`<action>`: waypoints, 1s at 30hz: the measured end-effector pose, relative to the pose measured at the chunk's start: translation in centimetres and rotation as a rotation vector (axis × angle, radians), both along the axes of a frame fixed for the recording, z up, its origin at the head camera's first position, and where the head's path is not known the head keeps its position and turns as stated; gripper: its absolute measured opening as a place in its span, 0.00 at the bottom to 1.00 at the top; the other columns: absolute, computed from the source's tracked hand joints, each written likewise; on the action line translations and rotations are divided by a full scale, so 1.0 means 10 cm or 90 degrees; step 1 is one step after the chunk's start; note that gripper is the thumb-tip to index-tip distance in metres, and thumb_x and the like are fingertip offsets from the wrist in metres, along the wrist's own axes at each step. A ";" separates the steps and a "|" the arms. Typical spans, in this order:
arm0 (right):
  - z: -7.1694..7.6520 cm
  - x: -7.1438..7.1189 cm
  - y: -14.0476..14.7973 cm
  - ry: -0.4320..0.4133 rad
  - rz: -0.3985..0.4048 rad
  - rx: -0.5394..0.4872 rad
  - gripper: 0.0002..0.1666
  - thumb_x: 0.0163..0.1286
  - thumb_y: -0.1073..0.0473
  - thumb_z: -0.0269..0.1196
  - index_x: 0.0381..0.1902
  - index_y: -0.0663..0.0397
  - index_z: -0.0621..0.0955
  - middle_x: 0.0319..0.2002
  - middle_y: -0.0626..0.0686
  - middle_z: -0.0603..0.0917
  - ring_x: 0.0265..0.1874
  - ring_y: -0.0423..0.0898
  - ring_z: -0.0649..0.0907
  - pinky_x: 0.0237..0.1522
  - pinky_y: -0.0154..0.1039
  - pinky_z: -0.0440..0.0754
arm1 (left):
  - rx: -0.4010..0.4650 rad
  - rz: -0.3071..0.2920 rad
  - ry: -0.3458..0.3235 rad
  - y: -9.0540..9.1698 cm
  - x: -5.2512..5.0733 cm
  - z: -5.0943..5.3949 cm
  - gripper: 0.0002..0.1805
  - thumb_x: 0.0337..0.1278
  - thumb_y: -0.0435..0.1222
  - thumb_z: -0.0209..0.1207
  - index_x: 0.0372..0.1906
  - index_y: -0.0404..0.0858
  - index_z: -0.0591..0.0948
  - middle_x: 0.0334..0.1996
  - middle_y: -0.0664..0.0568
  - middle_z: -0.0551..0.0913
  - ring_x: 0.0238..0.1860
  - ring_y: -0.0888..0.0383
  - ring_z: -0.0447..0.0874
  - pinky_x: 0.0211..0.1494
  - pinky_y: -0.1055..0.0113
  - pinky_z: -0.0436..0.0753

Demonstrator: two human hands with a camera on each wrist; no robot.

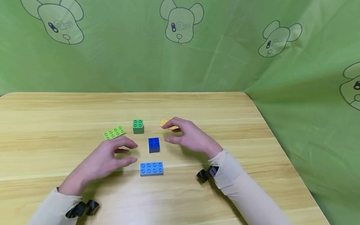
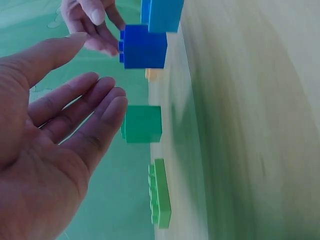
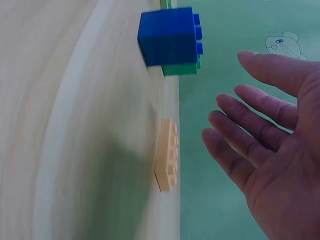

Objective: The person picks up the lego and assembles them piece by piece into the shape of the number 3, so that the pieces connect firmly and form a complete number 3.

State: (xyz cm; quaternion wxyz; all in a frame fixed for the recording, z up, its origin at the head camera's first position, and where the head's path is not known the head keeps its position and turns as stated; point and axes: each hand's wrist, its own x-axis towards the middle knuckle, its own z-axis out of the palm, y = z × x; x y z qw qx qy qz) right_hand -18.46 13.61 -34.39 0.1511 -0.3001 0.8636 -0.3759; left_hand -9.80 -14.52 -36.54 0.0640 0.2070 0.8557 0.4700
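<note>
My left hand [image 1: 108, 158] hovers over the table, fingers relaxed and holding nothing, close to the lime green brick [image 1: 114, 133] and left of the light blue brick [image 1: 151, 168]. The right hand [image 1: 192, 137], also empty with loosely bent fingers, partly covers the yellow-orange brick [image 1: 163, 123]. Between the hands stands a dark blue brick [image 1: 154, 145], with a green brick [image 1: 138, 126] behind it to the left. In the left wrist view the palm [image 2: 50, 165] faces up beside the green brick [image 2: 143, 124]. The right wrist view shows spread fingers near the orange brick [image 3: 166, 155].
The wooden table [image 1: 193, 201] has a green curtain [image 1: 118, 65] with printed animal heads behind it and along its right side. A small black device [image 1: 207, 174] is strapped at the right wrist, another [image 1: 82, 208] at the left.
</note>
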 end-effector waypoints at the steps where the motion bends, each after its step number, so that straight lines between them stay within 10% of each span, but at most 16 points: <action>1: 0.00 0.00 -0.01 0.000 0.001 -0.002 0.23 0.67 0.59 0.68 0.57 0.59 0.78 0.55 0.52 0.79 0.58 0.52 0.77 0.62 0.44 0.73 | 0.001 -0.003 -0.004 0.01 0.00 0.00 0.19 0.55 0.33 0.69 0.53 0.35 0.81 0.51 0.47 0.81 0.54 0.47 0.79 0.58 0.55 0.78; 30: -0.12 0.02 -0.23 -0.063 0.043 -0.031 0.23 0.66 0.61 0.68 0.56 0.63 0.77 0.53 0.54 0.79 0.54 0.46 0.78 0.60 0.39 0.74 | -0.120 -0.077 0.020 0.25 0.05 -0.03 0.21 0.51 0.40 0.72 0.50 0.37 0.83 0.44 0.54 0.82 0.47 0.54 0.80 0.55 0.56 0.79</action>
